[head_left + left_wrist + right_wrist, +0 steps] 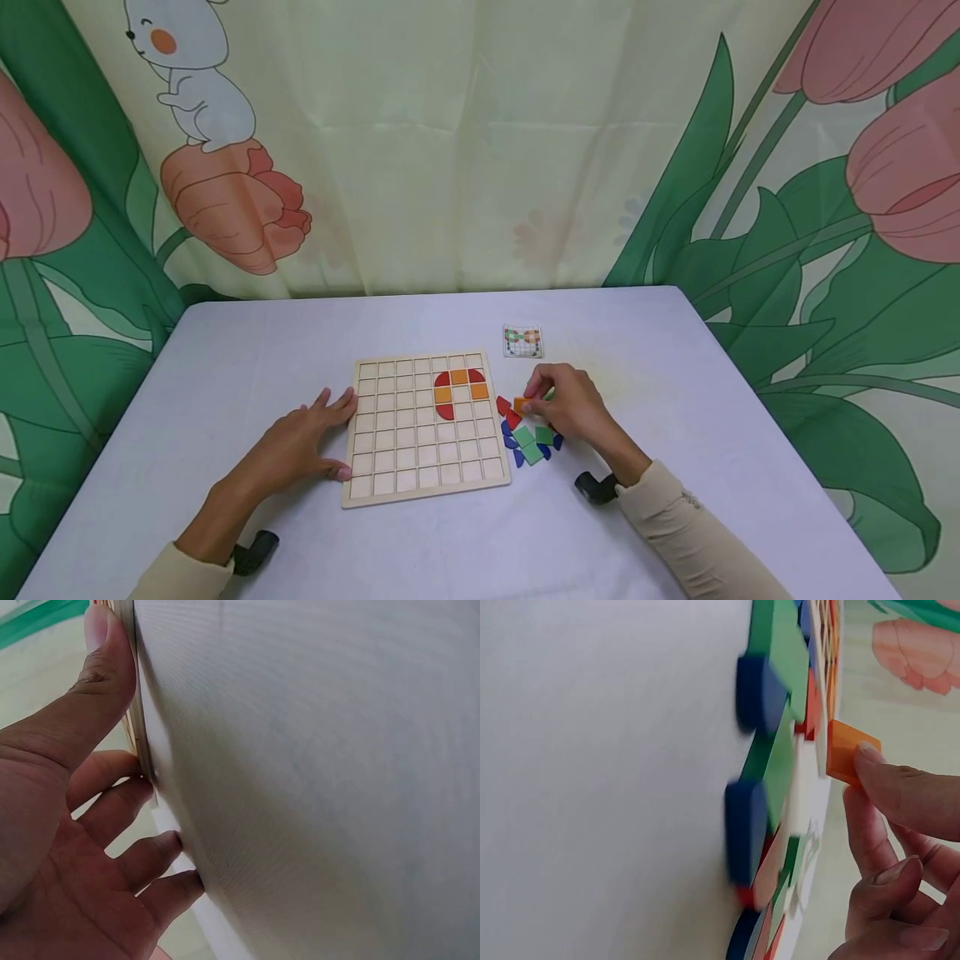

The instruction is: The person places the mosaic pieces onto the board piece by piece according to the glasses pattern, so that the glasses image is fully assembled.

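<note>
My right hand [572, 403] pinches an orange square tile [843, 752] between thumb and fingers, just above a loose pile of pieces. In that pile lie green square tiles [532, 453], red pieces [503, 406] and blue rounded pieces [519, 458]. My left hand [303, 442] rests along the left edge of a wooden grid board [397, 450], thumb and fingers spread and touching the rim. Toward the board's upper right, several orange squares [458, 377] and red quarter-round pieces [445, 412] sit in its cells.
A small pattern card [522, 342] with a coloured grid drawing lies behind the pile. The white-covered table [300, 333] ends at a printed curtain [450, 167]. Dark wrist cameras [596, 487] are strapped near both sleeves.
</note>
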`<state>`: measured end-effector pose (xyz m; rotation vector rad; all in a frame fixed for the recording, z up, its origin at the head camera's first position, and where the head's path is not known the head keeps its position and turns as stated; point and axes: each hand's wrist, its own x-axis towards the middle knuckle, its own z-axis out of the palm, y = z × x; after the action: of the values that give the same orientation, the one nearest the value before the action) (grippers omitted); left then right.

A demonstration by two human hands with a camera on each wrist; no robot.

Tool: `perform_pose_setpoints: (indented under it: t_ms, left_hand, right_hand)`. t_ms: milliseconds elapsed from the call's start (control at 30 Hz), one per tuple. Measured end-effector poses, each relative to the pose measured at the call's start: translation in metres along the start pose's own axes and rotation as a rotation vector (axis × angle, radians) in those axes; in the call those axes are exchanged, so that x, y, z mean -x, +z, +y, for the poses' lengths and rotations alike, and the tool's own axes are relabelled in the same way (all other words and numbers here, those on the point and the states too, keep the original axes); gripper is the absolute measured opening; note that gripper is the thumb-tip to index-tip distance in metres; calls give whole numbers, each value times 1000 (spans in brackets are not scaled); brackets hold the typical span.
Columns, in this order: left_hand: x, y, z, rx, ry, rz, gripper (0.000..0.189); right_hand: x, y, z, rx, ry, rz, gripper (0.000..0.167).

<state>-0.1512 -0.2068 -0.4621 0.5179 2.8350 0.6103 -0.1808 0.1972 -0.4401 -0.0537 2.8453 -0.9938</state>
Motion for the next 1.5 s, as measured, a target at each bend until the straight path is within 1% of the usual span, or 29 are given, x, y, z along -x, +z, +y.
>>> perform_pose_setpoints:
  t_ms: [200, 467, 667, 900, 1233, 1500]
  left_hand:
    - [0, 1, -1, 2, 8, 6, 116]
    - [1, 1, 0, 10, 16, 7, 115]
    - [1, 1, -1, 4, 16, 5, 115]
    - [0, 1, -1, 0, 17, 2, 116]
    - [0, 1, -2, 1, 12, 0, 116]
    - [-1, 1, -1, -5, 18, 11, 115]
  right_hand:
    - [-1, 10, -15, -35, -39, -11, 19]
    - [-4, 23, -31, -28, -84, -54, 18]
    - [-9, 33, -40, -14, -130, -61, 21]
    - [-14, 43, -50, 4, -128, -73, 22]
    - [-20, 51, -57, 39, -138, -95, 19]
    - [-25, 55, -59, 92, -149, -106, 22]
